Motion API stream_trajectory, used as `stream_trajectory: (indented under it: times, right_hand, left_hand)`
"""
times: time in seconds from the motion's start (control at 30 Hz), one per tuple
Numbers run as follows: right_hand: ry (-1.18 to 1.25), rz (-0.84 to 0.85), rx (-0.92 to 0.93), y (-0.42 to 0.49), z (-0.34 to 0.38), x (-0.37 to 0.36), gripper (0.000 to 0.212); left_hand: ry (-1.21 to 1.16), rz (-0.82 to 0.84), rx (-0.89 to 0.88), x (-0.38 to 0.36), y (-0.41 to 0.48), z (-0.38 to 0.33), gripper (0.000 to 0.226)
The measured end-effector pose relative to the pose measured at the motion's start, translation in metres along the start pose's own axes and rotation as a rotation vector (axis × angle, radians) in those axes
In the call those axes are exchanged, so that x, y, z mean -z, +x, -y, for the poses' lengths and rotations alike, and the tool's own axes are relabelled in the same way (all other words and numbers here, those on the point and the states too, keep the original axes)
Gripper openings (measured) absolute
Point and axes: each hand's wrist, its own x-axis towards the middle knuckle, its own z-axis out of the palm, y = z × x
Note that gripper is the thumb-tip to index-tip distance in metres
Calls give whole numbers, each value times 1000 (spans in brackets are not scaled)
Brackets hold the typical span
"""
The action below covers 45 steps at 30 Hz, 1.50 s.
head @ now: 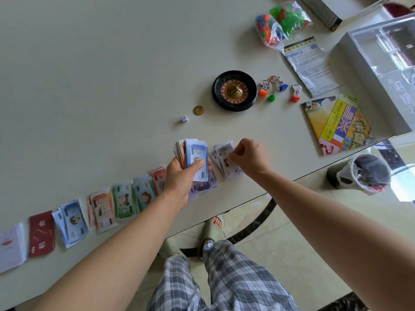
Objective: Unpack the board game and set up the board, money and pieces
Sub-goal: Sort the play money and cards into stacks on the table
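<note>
Banknotes (195,151) in left hand (179,179), right hand (248,158) pinching note (224,151) near table edge (253,195)

The white cards (10,250) run off the left edge and the game box (359,86) off the right. In the wad of notes (196,151) our left hand (179,178) grips, we see only the top face. Our right hand (249,158) is blurred; whether it pinches the pale notes (221,149) is unclear. The leaflet (312,63) print is unreadably small.

A pale grey-green desk (89,75) is seen; a black roulette wheel (234,90) with a gold centre; a red card stack (42,234); green notes (124,201); orange notes (102,208); grey-white plaid trousers (224,277).
</note>
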Motion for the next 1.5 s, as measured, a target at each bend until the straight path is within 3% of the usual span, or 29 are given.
stream_trajectory:
  times: [0.1, 0.17, 0.27, 0.33, 0.43, 0.57, 0.73, 0.93, 1.5]
  right_hand:
    - [-39, -51, 0, -1, 5, 1, 14]
    - [95, -35, 57, -4, 17, 3, 18]
    - [489, 256, 44, -16, 51, 4, 37]
    - [512, 384, 53, -20, 66, -2, 41]
    - [554, 409, 27, -25, 81, -13, 28]
    - [633, 474, 13, -37, 99, -24, 18]
    - [606, 501, 17, -53, 125, -46, 12]
    - [611, 505, 13, -73, 156, -76, 25]
    - [628, 613, -38, -114, 219, -142, 10]
  left_hand:
    - [4, 1, -10, 2, -2, -2, 20]
    - [-4, -23, -14, 6, -4, -3, 21]
    - [-37, -31, -8, 11, -9, -5, 27]
    - [-57, -10, -9, 16, -14, -6, 27]
    - [-103, 46, 2, 31, -23, -10, 14]
    - [-73, -17, -45, 60, -31, -9, 19]
    - [-80, -53, -53, 97, -42, -5, 16]
    - [-130, -110, -64, 140, -57, -2, 13]
    - [-212, -173, -99, 235, -85, 6, 14]
